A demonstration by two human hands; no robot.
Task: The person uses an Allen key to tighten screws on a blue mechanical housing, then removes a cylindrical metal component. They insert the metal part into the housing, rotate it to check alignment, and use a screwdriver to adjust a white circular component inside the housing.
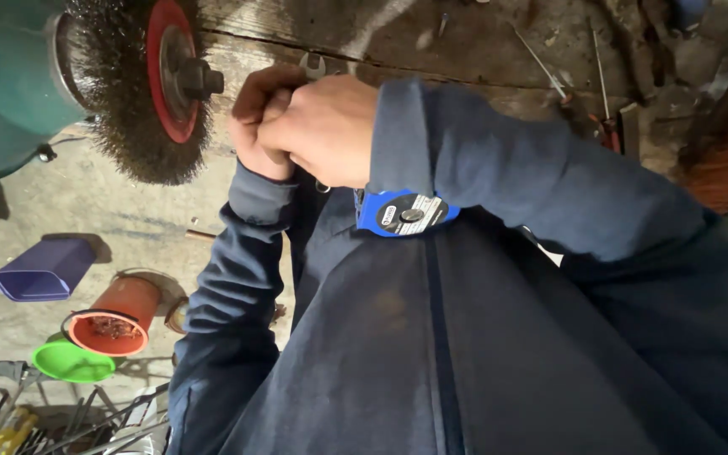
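A dark blue jacket fills the lower frame. At upper centre, both hands close together around a steel wrench, left hand beneath right hand. The wrench looks rigid, weighty, best gripped mid-shank. A wire wheel hangs upper left.

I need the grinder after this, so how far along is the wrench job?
Nothing looks finished. In hand: both hands, left hand and right hand, clasp a wrench beside the wire wheel. Left: the wrench does not touch the wheel.
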